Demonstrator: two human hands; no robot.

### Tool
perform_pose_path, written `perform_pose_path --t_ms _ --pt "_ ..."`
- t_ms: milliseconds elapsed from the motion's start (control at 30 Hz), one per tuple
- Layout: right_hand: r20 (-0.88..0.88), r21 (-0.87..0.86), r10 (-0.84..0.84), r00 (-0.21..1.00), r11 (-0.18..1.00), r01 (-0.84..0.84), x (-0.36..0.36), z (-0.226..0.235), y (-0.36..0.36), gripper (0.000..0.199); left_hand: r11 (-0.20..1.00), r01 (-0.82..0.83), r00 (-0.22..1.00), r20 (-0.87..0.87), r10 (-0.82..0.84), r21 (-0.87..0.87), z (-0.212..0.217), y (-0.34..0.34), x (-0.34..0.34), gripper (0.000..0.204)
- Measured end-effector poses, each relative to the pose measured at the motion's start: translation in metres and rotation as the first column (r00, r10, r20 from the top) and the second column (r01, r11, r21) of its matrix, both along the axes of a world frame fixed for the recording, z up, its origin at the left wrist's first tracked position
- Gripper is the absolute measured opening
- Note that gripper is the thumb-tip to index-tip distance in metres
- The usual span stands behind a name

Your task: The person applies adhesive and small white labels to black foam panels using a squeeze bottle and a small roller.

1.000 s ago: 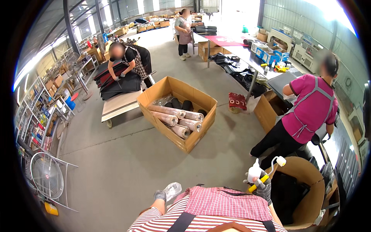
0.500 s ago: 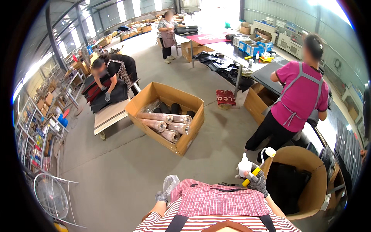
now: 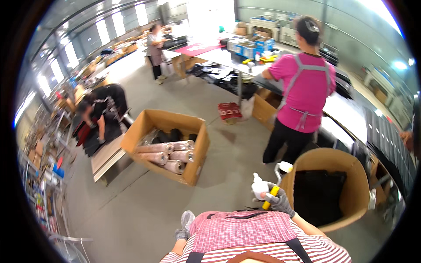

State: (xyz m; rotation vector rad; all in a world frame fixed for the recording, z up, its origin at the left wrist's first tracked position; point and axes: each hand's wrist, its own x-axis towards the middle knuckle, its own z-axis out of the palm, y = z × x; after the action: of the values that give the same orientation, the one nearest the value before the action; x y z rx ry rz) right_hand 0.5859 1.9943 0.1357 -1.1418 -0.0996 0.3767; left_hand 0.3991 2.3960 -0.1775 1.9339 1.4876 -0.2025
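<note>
My right hand [image 3: 280, 201], in a grey glove, is closed around a white squeeze bottle [image 3: 259, 187] with a pointed nozzle. The same hand grips a small roller [image 3: 271, 197] with a yellow handle, a bent white arm and a pale head. Low at my left side, my gloved left hand [image 3: 180, 234] is closed by a crumpled clear plastic bag [image 3: 187, 218], which appears to be in its grasp; its fingers are mostly hidden. Just right of my right hand stands an open cardboard box [image 3: 355, 206] with black sheets [image 3: 319, 193] inside.
Ahead left, a cardboard box [image 3: 199, 151] holds wrapped rolls [image 3: 151, 158]. A person in pink [image 3: 305, 96] works at the long table [image 3: 228, 58] on the right. Another person [image 3: 107, 105] bends over dark sheets on a flat cart [image 3: 107, 160]. A third person [image 3: 155, 50] stands farther back.
My view has turned to the right, so the boxes and people sit farther left in it. My right hand still carries the bottle and roller. The person in pink stands more upright.
</note>
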Motion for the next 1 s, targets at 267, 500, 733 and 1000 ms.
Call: perform_pose_path --t_ms 267,500,733,1000 --pt "-0.076 -0.032 -0.016 0.997 0.999 0.014 0.0 0.009 0.001 0.054 0.993 0.119 0.993 -0.009 -0.119 0.027 -0.039 0.024 0.023 0.029" --pt "-0.04 0.121 0.024 0.999 0.992 -0.019 0.005 -0.008 0.008 0.051 0.937 0.345 0.935 0.067 -0.348 0.057 -0.02 0.008 0.115 0.025" --pt "0.01 0.199 -0.01 1.0 0.98 0.008 0.006 -0.026 -0.002 0.056 0.865 0.497 0.863 0.066 -0.502 0.073 -0.007 -0.02 0.168 0.021" --pt "-0.032 0.202 -0.11 0.993 0.973 0.114 0.004 -0.021 -0.045 0.056 0.847 0.524 0.843 0.091 -0.53 0.084 -0.002 -0.038 0.202 0.017"
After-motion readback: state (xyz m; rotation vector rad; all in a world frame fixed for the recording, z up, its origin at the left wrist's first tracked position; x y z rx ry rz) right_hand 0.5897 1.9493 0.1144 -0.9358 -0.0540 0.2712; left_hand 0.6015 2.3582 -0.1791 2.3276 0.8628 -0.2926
